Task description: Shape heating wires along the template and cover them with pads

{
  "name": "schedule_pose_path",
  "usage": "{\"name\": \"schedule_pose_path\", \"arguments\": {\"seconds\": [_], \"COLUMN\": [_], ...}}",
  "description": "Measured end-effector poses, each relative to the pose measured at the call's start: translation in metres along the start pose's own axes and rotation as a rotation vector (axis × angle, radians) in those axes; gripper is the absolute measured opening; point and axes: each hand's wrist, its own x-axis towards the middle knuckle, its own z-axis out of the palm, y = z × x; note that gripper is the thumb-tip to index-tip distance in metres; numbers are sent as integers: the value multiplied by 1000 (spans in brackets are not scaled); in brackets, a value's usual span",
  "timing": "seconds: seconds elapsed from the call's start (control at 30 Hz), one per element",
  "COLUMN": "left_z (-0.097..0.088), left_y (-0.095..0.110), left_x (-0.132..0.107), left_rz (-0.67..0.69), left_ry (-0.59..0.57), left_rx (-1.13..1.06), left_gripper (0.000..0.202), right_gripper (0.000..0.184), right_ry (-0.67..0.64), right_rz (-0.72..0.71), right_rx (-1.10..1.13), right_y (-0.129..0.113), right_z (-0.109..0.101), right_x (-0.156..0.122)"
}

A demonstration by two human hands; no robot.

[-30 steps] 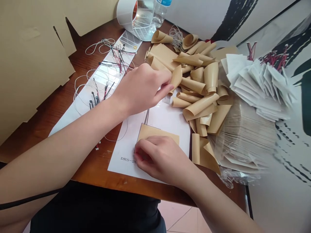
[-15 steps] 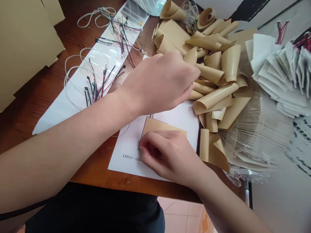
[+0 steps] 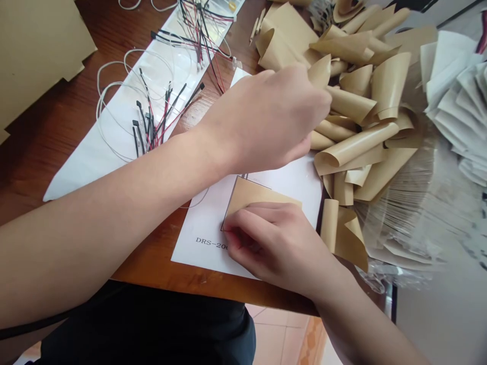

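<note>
The right hand [image 3: 277, 241] curls over the tan sheet [image 3: 256, 191], centre of the frame; a sideways drag could skew it. The left hand [image 3: 274, 119], folded above (whether either grips anything, I can't tell), could scatter the curled brown papers [image 3: 357, 144] by swinging rightward.

The bottle and white roll have left the view. Relative to the brown paper rolls [image 3: 357, 144], the left hand [image 3: 272, 119] has shifted toward the front edge of the table [image 3: 146, 258].

Left hand [image 3: 272, 119] beyond curled right hand [image 3: 281, 246]
</note>
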Motion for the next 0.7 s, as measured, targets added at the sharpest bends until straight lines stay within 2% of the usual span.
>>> {"name": "schedule_pose_path", "arguments": {"seconds": [0.43,0.7], "left_z": [0,0], "left_y": [0,-2], "left_x": [2,1], "left_rz": [-51,-53], "left_ry": [-80,-44], "left_rx": [30,19], "left_gripper": [29,31], "right_gripper": [16,14], "right_ry": [22,20], "right_rz": [13,63], "right_rx": [19,55], "right_y": [0,-1], "right_z": [2,3], "right_x": [1,0]}}
